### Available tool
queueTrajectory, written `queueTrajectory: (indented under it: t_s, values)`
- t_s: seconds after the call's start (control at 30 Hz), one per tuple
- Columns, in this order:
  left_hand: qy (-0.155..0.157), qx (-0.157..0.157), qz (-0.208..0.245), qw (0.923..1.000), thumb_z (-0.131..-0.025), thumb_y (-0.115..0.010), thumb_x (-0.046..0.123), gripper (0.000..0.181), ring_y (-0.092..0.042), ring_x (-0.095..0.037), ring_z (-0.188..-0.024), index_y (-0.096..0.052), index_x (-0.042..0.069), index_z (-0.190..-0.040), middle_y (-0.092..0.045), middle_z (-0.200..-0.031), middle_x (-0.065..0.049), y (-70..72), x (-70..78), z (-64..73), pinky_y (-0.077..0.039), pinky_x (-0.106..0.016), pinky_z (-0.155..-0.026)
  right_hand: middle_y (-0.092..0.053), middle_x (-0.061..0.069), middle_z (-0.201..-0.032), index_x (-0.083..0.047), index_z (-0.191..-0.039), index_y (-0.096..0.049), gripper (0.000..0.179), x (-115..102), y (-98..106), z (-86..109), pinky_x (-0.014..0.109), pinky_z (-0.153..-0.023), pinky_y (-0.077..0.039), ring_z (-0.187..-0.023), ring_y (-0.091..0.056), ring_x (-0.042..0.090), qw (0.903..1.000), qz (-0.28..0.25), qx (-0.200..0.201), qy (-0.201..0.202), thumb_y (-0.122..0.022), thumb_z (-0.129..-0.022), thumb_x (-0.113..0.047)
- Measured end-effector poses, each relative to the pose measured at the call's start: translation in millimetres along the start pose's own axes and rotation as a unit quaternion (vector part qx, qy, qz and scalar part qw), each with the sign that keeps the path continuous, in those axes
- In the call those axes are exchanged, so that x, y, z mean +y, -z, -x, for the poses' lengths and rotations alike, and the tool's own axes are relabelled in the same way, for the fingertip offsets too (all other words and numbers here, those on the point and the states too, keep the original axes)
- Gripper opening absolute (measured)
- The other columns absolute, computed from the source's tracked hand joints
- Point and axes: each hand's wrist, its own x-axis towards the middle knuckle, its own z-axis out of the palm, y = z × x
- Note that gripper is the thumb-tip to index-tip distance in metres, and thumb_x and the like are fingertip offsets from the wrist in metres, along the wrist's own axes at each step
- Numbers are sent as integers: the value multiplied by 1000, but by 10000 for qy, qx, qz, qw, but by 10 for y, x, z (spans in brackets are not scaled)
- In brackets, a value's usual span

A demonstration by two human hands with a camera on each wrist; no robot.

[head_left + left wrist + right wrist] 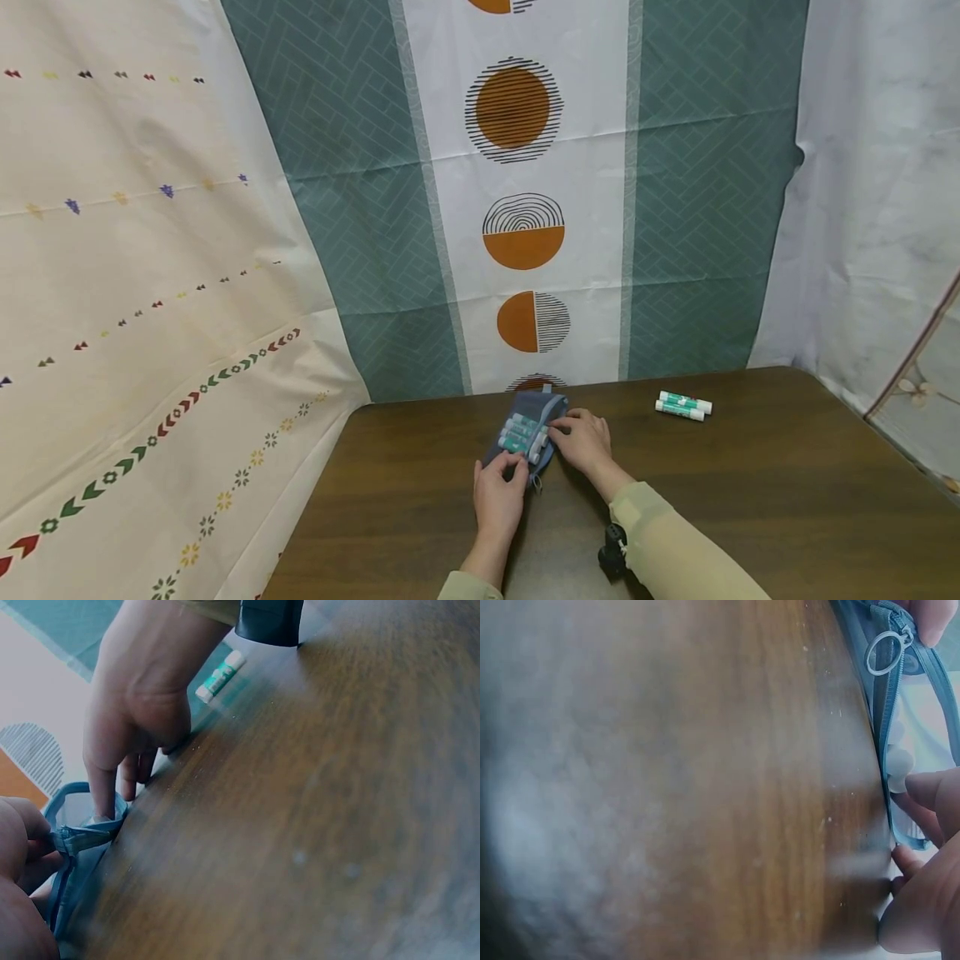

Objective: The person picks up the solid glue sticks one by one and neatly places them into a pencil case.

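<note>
1. Head view: one blue pouch (535, 405) on the counter (750, 483), several white-and-green sticks (517, 432) inside, count unclear; two loose sticks (686, 401) rightward.
2. Left fingers (28, 819) pinch the pouch near its zipper.
3. Right fingers (103, 780) enter its opening; grasp: cannot tell.

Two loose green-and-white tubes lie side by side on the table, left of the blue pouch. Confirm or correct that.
Wrong side: the head view shows the two loose green-and-white tubes to the right of the blue pouch. They do lie side by side on the table.
</note>
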Motion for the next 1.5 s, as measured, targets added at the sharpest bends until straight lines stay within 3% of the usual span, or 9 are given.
queueTrajectory:
  t_s: [0.23,0.43,0.6,0.73,0.83,0.97,1.2,1.5]
  values:
    - [-8,5,-63,10000,-98,-81,12,6,-76,-32,-121,-86,11,-94,-84,-108,2,-12,-17,4,-26,-66,-131,-61,27,-145,-9,-125,-83,27,29,-10,9,67,-118,-35,-135,-54,50,9998,-145,13,114,-71,-107,-25]
    - [27,-15,-57,10000,-98,-81,11,6,-76,-33,-122,-86,11,-94,-84,-109,2,-9,-5,2,-25,-66,-131,-59,32,-146,-4,-127,-80,33,135,-67,-16,73,-125,-24,-138,-50,57,9976,-635,67,249,-71,-105,-27]
    - [60,-54,-106,9999,-99,-81,13,8,-75,-33,-123,-85,9,-95,-84,-109,1,-8,-19,-10,-25,-65,-131,-58,32,-151,-1,-137,-74,44,225,-116,-32,70,-129,-19,-145,-47,53,9948,-1011,-50,145,-69,-105,-31]
    - [112,-91,-16,9999,-99,-81,13,6,-75,-34,-124,-85,10,-96,-84,-110,1,-7,-29,-10,-23,-65,-132,-57,32,-152,1,-139,-71,44,206,-54,1,71,-125,-27,-145,-46,53,9935,-1130,-88,79,-70,-105,-28]
    - [-29,-3,70,10000,-97,-81,12,5,-75,-37,-122,-85,10,-96,-84,-109,0,-12,-46,1,-24,-67,-131,-57,32,-152,2,-138,-71,43,164,19,47,73,-121,-33,-145,-46,53,9919,-1264,-98,41,-71,-105,-25]
    - [-330,185,39,9993,-96,-82,14,5,-77,-36,-117,-85,11,-95,-85,-106,0,-25,-69,12,-29,-71,-126,-53,31,-157,3,-141,-68,42,148,84,92,73,-124,-31,-149,-42,53,9882,-1515,-220,14,-71,-107,-21]
    - [101,-90,-42,9999,-98,-81,12,5,-75,-33,-123,-86,10,-97,-84,-111,1,19,-8,-14,-23,-65,-132,-52,28,-159,2,-148,-63,46,183,132,127,71,-124,-34,-152,-41,51,9793,-1954,-537,-33,-70,-110,-21]
    - [-5,-44,-88,10000,-100,-81,16,9,-76,-33,-121,-85,9,-95,-84,-108,3,-4,-14,-13,-25,-65,-131,-49,29,-162,2,-154,-58,55,218,211,191,72,-124,-34,-153,-40,53,9758,-2014,-850,-69,-70,-109,-29]
